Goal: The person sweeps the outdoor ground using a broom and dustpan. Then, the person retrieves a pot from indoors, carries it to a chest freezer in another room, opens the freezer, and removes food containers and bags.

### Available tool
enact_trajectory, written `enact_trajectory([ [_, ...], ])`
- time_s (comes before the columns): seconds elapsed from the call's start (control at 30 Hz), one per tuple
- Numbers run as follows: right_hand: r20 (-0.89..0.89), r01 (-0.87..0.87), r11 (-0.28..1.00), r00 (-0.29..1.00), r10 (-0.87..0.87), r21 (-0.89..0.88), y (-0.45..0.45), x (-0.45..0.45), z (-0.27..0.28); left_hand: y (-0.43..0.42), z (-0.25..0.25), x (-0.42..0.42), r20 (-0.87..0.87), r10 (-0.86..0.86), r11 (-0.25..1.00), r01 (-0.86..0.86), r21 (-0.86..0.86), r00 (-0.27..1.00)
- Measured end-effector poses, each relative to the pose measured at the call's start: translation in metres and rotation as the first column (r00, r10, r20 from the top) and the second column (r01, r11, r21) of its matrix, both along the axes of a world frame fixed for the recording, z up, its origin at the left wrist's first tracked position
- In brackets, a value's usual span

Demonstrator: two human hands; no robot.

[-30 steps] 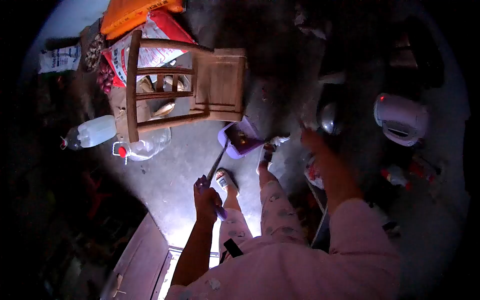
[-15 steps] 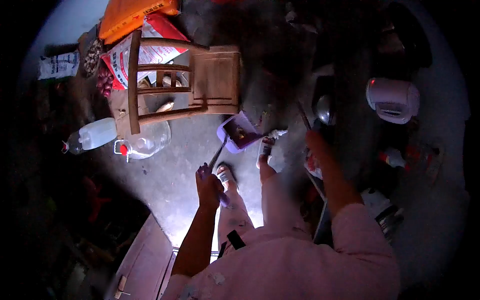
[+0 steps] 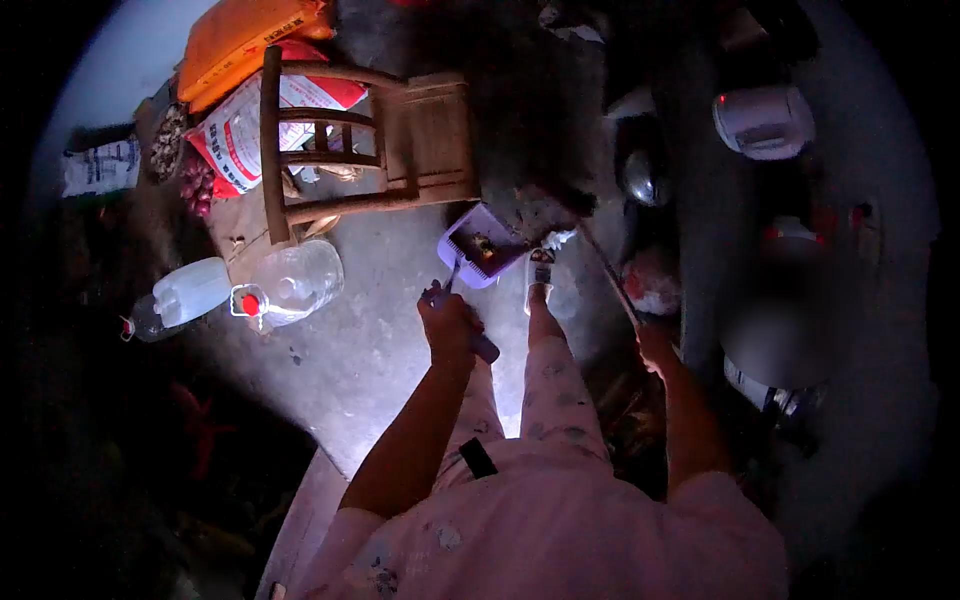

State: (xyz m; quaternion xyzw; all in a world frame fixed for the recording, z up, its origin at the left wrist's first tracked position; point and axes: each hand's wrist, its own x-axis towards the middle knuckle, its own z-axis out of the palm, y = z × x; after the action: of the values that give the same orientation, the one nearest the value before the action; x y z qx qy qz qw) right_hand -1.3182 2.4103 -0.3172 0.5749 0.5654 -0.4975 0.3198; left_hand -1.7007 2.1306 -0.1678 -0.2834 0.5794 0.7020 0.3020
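My left hand (image 3: 447, 328) is wrapped round the handle of a purple dustpan (image 3: 458, 272), which rests on the floor in front of my feet. Dark debris with a few yellowish bits (image 3: 484, 246) lies in the pan. On the other side, my right hand (image 3: 655, 348) grips the long stick of a broom (image 3: 608, 266). The stick slants up and left to a dark, poorly lit end (image 3: 560, 203) on the floor, right of the pan. A crumpled white scrap (image 3: 559, 239) lies between pan and broom, by my right foot (image 3: 540, 268).
A wooden chair (image 3: 428, 140) stands just beyond the dustpan. Large clear plastic bottles (image 3: 300, 280) are at left, with red-and-white sacks (image 3: 235, 135) and onions (image 3: 197, 185) behind. A white appliance (image 3: 765, 122) and a metal bowl (image 3: 641, 178) stand at right, mostly in shadow.
My right hand has moved back toward my body, and more of the broom stick shows. My left hand has moved forward, closer to the dustpan. The view has shifted slightly.
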Motion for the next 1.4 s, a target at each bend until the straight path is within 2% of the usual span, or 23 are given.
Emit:
enact_trajectory([
  [0.03, 0.176, 0.468, 0.868, 0.880, -0.441, -0.168, -0.007, 0.015, -0.015, -0.003, 0.000, 0.001, 0.023, -0.038, 0.999, 0.038, -0.012, 0.999],
  [0.07, 0.174, 0.480, 0.862, 0.874, -0.453, -0.164, -0.017, 0.011, -0.014, -0.011, 0.001, -0.002, 0.058, -0.054, 0.997, 0.058, -0.056, 0.997],
  [0.1, -0.043, 0.428, 0.835, 0.882, -0.469, -0.345, -0.027, -0.001, -0.009, -0.020, 0.000, -0.004, 0.058, -0.067, 0.996, 0.070, -0.053, 0.996],
  [0.17, -0.252, 0.335, 0.796, 0.825, -0.507, -0.504, -0.047, -0.017, -0.019, -0.042, 0.000, -0.005, 0.057, -0.238, 0.969, 0.241, -0.061, 0.970],
  [0.23, -0.077, 0.630, 0.619, 0.669, -0.739, -0.469, -0.068, -0.027, -0.070, -0.052, 0.011, -0.006, 0.071, -0.237, 0.966, 0.243, -0.085, 0.969],
  [0.27, -0.074, 0.642, 0.646, 0.683, -0.727, -0.414, -0.082, -0.044, -0.075, -0.054, 0.017, -0.009, 0.085, -0.227, 0.966, 0.235, -0.107, 0.970],
  [0.37, -0.136, 0.465, 0.827, 0.840, -0.524, -0.316, -0.146, -0.103, -0.045, -0.064, 0.013, -0.010, 0.047, -0.268, 0.956, 0.272, -0.114, 0.962],
  [0.47, -0.216, 0.292, 0.892, 0.900, -0.378, -0.344, -0.182, -0.129, 0.011, -0.056, 0.009, -0.019, -0.011, -0.348, 0.928, 0.343, -0.148, 0.938],
  [0.57, -0.328, 0.237, 0.860, 0.852, -0.407, -0.453, -0.182, -0.114, 0.056, -0.051, 0.012, -0.031, 0.061, -0.309, 0.933, 0.315, -0.176, 0.949],
  [0.6, -0.077, 0.463, 0.688, 0.797, -0.599, -0.559, -0.173, -0.103, 0.065, -0.050, 0.016, -0.033, 0.083, -0.251, 0.957, 0.260, -0.127, 0.964],
  [0.63, 0.190, 0.664, 0.463, 0.669, -0.718, -0.587, -0.164, -0.096, 0.076, -0.051, 0.015, -0.036, 0.076, -0.247, 0.959, 0.255, -0.123, 0.966],
  [0.67, 0.185, 0.660, 0.468, 0.673, -0.716, -0.588, -0.162, -0.091, 0.087, -0.058, 0.011, -0.038, 0.071, -0.287, 0.948, 0.294, -0.122, 0.955],
  [0.7, 0.140, 0.649, 0.543, 0.700, -0.701, -0.533, -0.158, -0.088, 0.097, -0.063, 0.009, -0.039, 0.066, -0.325, 0.936, 0.331, -0.123, 0.943],
  [0.8, -0.002, 0.534, 0.764, 0.819, -0.574, -0.363, -0.134, -0.081, 0.095, -0.072, 0.017, -0.037, 0.079, -0.336, 0.933, 0.343, -0.111, 0.939],
  [0.87, -0.111, 0.312, 0.925, 0.934, -0.341, -0.219, -0.100, -0.085, 0.052, -0.075, 0.028, -0.031, 0.088, -0.315, 0.933, 0.325, -0.154, 0.945],
  [0.9, -0.150, 0.121, 0.986, 0.979, -0.138, -0.115, -0.081, -0.092, 0.024, -0.078, 0.030, -0.028, 0.095, -0.295, 0.931, 0.308, -0.194, 0.951],
  [0.97, -0.102, -0.302, 0.947, 0.944, 0.313, 0.110, -0.049, -0.122, -0.032, -0.092, 0.026, -0.025, 0.092, -0.239, 0.956, 0.251, -0.152, 0.967],
  [1.03, 0.031, -0.565, 0.803, 0.821, 0.570, 0.190, -0.038, -0.163, -0.064, -0.102, 0.025, -0.022, 0.092, -0.186, 0.974, 0.196, -0.110, 0.978],
  [1.13, 0.182, -0.601, 0.784, 0.797, 0.575, 0.154, -0.047, -0.206, -0.054, -0.106, 0.023, -0.023, 0.108, -0.087, 0.980, 0.105, -0.171, 0.990],
  [1.2, 0.101, -0.670, 0.529, 0.663, 0.741, 0.521, -0.089, -0.159, -0.079, -0.112, 0.019, -0.021, 0.095, -0.081, 0.987, 0.093, -0.133, 0.992],
  [1.33, 0.119, -0.910, 0.402, 0.413, 0.903, 0.106, -0.114, -0.113, -0.020, -0.126, 0.008, -0.023, 0.006, -0.174, 0.977, 0.173, -0.122, 0.985],
  [1.37, 0.040, -0.979, 0.083, 0.092, 0.995, 0.186, -0.105, -0.105, 0.010, -0.125, 0.010, -0.025, 0.033, -0.150, 0.984, 0.153, -0.091, 0.988],
  [1.4, -0.006, -0.930, -0.236, -0.248, 0.969, 0.283, -0.089, -0.096, 0.046, -0.124, 0.010, -0.027, 0.059, -0.127, 0.990, 0.131, -0.059, 0.990],
])
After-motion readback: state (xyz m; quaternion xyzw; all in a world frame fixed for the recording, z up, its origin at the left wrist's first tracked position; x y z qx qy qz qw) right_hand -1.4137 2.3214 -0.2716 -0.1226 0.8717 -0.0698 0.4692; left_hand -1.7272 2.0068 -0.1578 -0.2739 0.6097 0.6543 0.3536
